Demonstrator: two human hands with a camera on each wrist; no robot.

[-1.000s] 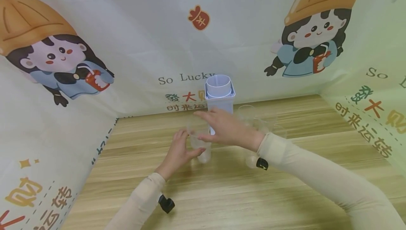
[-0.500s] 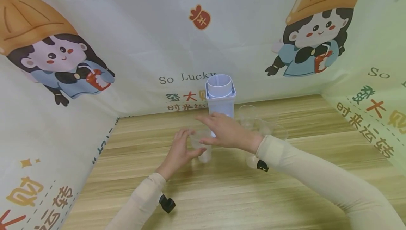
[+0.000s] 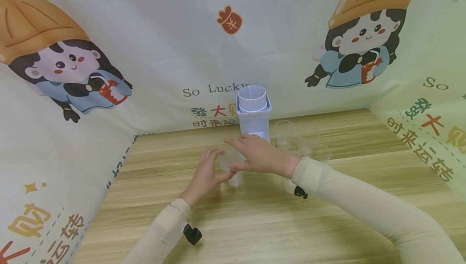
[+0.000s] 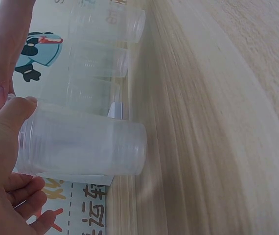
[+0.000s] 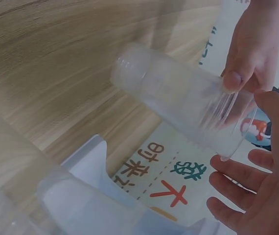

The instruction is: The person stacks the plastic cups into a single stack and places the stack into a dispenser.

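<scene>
A stack of clear plastic cups (image 3: 229, 159), nested with several rims close together, stands upright on the wooden table. My left hand (image 3: 205, 175) holds it near the top from the left, thumb and fingers around the upper wall (image 4: 90, 142). From the right, my right hand (image 3: 260, 153) spans the top rim, thumb on one side and fingertips on the other. In the right wrist view the rim of the uppermost cup (image 5: 174, 98) sits between that thumb and fingers. Just behind the right hand is a pale lilac square holder (image 3: 253, 121) with a round tube in its top.
Several more clear cups (image 3: 284, 132) stand right of the holder, partly behind the right forearm. A patterned cloth backdrop (image 3: 164, 53) rises behind and at both sides of the wooden table (image 3: 255, 223). Small black cameras (image 3: 191, 234) sit at the wrists.
My right hand has come down a little, lowering a clear cup into the stack held by the left hand. The left hand has stayed nearly still.
</scene>
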